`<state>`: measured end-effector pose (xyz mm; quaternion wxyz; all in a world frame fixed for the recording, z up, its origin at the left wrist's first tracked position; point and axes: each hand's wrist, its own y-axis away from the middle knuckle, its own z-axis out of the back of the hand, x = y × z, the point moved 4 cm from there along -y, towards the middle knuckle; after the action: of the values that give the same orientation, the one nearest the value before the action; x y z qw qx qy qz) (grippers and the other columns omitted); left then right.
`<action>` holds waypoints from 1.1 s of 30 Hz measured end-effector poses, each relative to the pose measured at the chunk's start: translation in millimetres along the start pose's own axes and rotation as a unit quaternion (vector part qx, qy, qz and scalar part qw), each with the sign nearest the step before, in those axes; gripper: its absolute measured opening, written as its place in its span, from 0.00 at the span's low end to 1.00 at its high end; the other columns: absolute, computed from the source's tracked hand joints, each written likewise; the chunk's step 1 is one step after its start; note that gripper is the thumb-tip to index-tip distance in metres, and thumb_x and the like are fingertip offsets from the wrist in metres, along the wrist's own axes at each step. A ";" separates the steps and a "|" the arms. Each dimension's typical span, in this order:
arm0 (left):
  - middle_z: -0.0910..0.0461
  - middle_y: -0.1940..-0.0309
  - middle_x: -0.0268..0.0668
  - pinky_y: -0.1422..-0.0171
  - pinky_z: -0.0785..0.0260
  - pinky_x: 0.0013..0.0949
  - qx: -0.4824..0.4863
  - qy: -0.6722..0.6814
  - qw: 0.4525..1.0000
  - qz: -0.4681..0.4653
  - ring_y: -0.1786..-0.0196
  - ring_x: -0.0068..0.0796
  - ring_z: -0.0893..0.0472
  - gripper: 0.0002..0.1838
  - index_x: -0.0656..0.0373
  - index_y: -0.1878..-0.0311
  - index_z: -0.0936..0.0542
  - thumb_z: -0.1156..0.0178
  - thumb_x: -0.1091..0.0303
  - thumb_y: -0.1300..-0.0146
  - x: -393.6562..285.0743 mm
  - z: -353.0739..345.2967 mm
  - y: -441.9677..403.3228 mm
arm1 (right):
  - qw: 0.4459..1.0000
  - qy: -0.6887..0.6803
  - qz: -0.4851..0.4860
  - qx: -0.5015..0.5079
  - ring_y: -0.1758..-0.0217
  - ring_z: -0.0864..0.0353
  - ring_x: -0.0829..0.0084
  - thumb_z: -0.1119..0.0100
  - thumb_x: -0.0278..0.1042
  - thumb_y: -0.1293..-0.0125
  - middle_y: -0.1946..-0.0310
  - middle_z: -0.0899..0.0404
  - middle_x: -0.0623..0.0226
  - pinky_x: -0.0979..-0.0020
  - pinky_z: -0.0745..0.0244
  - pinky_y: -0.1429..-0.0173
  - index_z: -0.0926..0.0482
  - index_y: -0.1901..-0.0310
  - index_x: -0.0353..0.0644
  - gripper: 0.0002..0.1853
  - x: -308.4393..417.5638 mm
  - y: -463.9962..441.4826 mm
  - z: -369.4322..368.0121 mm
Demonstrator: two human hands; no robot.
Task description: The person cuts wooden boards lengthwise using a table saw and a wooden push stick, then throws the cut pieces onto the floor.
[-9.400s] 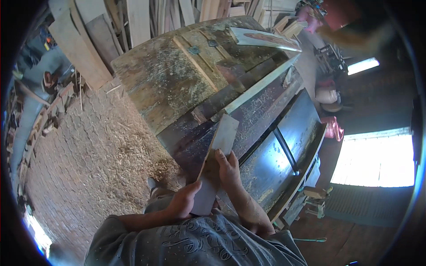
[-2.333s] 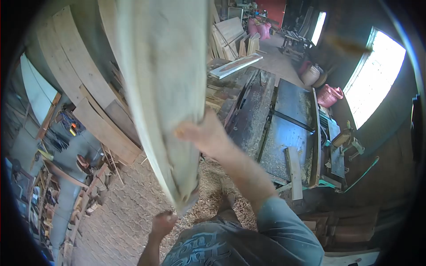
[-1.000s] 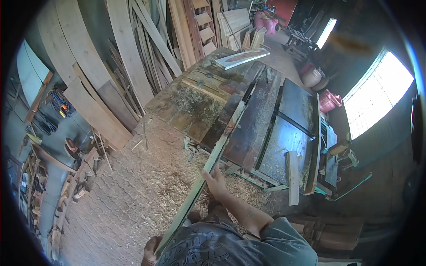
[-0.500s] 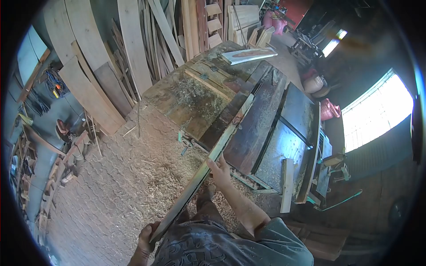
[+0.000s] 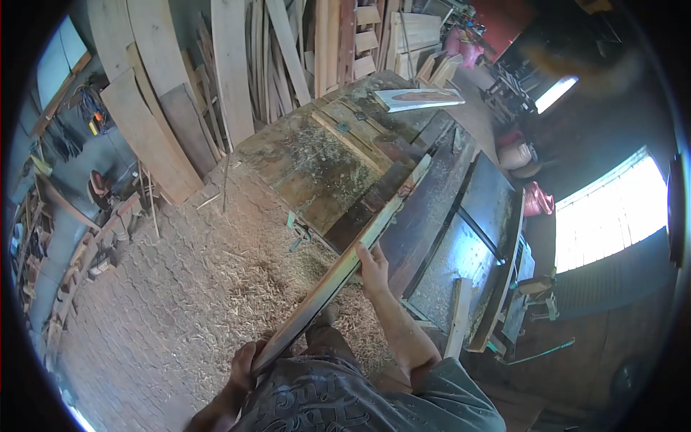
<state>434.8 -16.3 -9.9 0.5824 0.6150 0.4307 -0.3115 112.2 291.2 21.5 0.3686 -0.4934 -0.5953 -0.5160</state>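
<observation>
A long, narrow wooden board (image 5: 317, 299) runs diagonally from my waist onto the woodworking machine table (image 5: 425, 234). Its far part lies over the dark tabletop, and its near end is close to my shirt. My left hand (image 5: 248, 362) is wrapped round the near end. Farther along, my right hand (image 5: 373, 268) grips the board near the table's front edge, thumb on the upper side and fingers partly hidden behind it.
Wood shavings (image 5: 263, 288) cover the paved floor. Tall planks (image 5: 230, 72) lean against the wall beyond the table. A white-edged board (image 5: 417, 99) lies at the table's far end. A short wooden piece (image 5: 459, 317) rests on the right side.
The board has tilted slightly and now shows a yellower upper side. Both hands still hold it, with my right hand a little farther forward. The camera view has shifted slightly.
</observation>
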 end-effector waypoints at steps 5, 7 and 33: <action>0.11 0.49 0.52 0.39 0.21 0.41 -0.143 0.153 0.977 0.025 0.47 0.41 0.12 0.37 0.72 0.40 0.17 0.64 0.44 0.12 -18.4 -43.9 -28.3 | 0.997 -0.041 -0.071 -0.009 0.58 0.19 0.80 0.37 0.45 0.18 0.58 0.18 0.78 0.72 0.21 0.55 0.22 0.30 0.47 0.21 20.0 -15.0 9.8; 0.13 0.45 0.54 0.41 0.18 0.41 -0.172 0.057 0.975 -0.128 0.45 0.42 0.12 0.36 0.72 0.35 0.20 0.64 0.45 0.11 18.1 -45.3 -50.6 | 0.995 0.061 -0.083 0.011 0.55 0.15 0.74 0.38 0.50 0.18 0.54 0.19 0.73 0.63 0.15 0.54 0.21 0.37 0.45 0.19 12.7 1.7 6.0; 0.14 0.67 0.35 0.52 0.27 0.33 -0.070 0.237 0.968 -0.047 0.63 0.29 0.16 0.29 0.61 0.61 0.14 0.47 0.42 0.17 -94.0 -181.8 -222.3 | 0.997 0.023 -0.061 0.042 0.66 0.25 0.81 0.28 0.51 0.23 0.64 0.19 0.75 0.73 0.31 0.62 0.20 0.48 0.44 0.19 35.6 -7.0 1.6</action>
<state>174.0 136.0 -3.1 0.4901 0.6078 0.6058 -0.1531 96.9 300.3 53.2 0.3708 -0.4284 -0.6364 -0.5234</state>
